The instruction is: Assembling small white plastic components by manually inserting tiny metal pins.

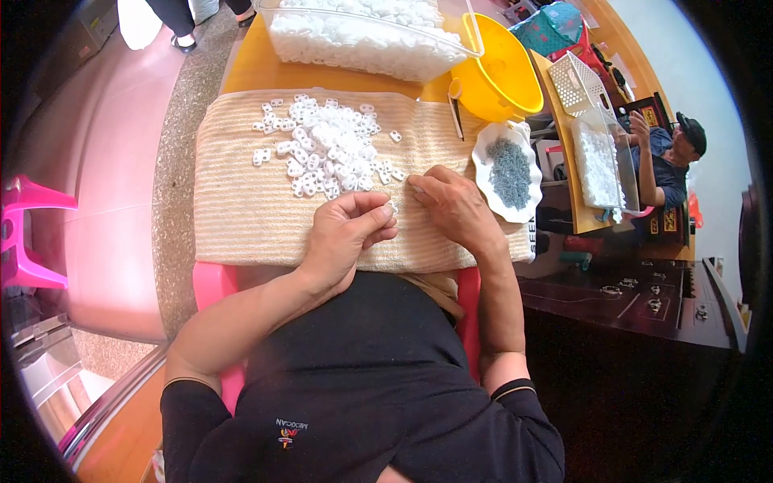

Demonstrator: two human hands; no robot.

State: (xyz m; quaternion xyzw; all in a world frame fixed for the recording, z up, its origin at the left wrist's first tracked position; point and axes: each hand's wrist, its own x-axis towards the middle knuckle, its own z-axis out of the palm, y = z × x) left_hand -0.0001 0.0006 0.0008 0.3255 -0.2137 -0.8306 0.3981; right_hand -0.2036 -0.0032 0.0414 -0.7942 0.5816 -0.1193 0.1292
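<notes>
My left hand (346, 235) pinches a small white plastic piece (393, 207) between thumb and fingertips, just above a cream ribbed towel (241, 201). Close to its right, my right hand (455, 205) has its fingers curled, holding something thin and small at the fingertips near that piece; I cannot make out what it is. A heap of small white plastic pieces (330, 149) lies on the towel just beyond both hands. A white scalloped dish (483, 157) with a pile of small grey metal parts (509, 171) sits to the right of my right hand.
A clear tub (362, 40) full of white pieces and a yellow bowl (499, 76) stand at the far edge of the orange table. On the right, another person sits by a clear bin (600, 161) and a white basket (576, 80). A pink stool (24, 233) stands left.
</notes>
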